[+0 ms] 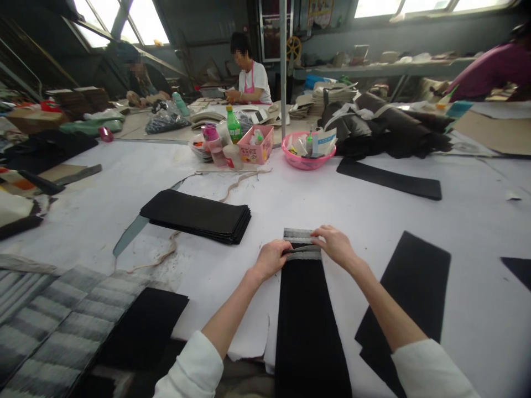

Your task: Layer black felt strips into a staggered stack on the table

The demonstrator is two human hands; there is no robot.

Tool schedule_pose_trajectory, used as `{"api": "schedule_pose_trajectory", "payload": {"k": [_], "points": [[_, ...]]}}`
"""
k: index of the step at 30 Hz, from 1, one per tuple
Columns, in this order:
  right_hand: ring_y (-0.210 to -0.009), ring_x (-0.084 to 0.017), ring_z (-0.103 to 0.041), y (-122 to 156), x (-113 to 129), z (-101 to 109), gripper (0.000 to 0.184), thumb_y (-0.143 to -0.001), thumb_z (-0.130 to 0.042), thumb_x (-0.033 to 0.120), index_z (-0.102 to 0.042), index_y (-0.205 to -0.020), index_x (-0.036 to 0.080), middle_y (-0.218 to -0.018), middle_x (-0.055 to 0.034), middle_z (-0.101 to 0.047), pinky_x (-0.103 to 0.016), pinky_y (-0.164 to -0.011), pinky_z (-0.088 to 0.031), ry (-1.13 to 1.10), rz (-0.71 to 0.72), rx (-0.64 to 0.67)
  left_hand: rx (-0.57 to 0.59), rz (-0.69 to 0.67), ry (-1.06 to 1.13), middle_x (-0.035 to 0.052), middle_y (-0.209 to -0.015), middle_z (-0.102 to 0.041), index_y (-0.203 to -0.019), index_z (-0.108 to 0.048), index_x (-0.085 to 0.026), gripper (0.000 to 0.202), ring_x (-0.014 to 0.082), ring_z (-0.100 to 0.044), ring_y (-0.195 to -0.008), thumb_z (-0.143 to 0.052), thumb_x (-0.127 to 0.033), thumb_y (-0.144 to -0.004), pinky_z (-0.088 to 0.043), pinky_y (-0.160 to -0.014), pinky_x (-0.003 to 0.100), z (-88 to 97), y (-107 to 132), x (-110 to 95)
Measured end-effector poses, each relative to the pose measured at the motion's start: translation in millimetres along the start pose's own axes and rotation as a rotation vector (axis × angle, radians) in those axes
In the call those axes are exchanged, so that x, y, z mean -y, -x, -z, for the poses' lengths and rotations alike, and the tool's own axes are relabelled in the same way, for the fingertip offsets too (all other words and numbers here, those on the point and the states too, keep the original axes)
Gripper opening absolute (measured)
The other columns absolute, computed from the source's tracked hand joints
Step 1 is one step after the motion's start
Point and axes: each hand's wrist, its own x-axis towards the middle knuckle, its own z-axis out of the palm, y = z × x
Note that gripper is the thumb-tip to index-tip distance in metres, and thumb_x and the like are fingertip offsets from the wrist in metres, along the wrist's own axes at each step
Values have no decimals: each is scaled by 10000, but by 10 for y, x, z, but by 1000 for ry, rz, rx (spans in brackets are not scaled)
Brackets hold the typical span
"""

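A long black sheet of material [309, 326] lies in front of me, running from the table's near edge to my hands. Its far end carries grey-and-white bands [299, 233]. My left hand [271, 258] is closed on the left end of a narrow grey strip [306, 250], which bows up a little across the sheet. My right hand [335, 244] has its thumb and fingers pinched at the right edge of the same banded end. The fingertips partly hide what each one grips.
A stack of black pieces [194, 215] sits left of centre. More black pieces [415, 276] lie right, beside my forearm. Striped grey sheets [53, 326] cover the near left. Farther back stand a pink basket [309, 160], a pink box [256, 148], a green bottle [233, 126] and a pole [284, 72]. Several people work beyond.
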Motion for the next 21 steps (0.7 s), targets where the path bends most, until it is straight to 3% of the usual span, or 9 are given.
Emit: {"api": "schedule_pose_trajectory", "payload": {"k": [4,10,16,21], "points": [[-883,-192,-610,-237,138,-115,113,-795,-678,225,-717,-895,262,-916,-16,-701,-282,-719,-427,-32,5,114,-8,-49,-6,-5,-908,-666,-896,-656,-236,156,170,-588,-903,-581,-124,-817,-445,-770,249,-23,21,25],[-747,-153,-636,-388,-39,-63,201,-816,-650,353,-722,-984,268,-855,11,-718,-241,-626,-432,-83,-60,222,-15,-93,-18,-1,-926,-665,-916,-653,-235,220,170,-583,-921,-559,-68,-808,-444,-807,257,-56,13,64],[-820,-175,-613,-435,112,-154,236,-696,-780,370,-700,-894,271,-883,11,-688,-244,-621,-397,9,-35,264,-13,-120,-42,-4,-906,-663,-902,-648,-233,202,170,-583,-898,-561,-74,-811,-440,-787,259,-72,-9,89],[-943,-206,-577,-382,196,-157,138,-745,-757,326,-678,-825,245,-913,-23,-652,-250,-676,-385,89,24,270,-18,-123,-61,7,-941,-654,-918,-626,-214,165,174,-585,-917,-563,-95,-821,-438,-786,260,-51,-24,79]]}}
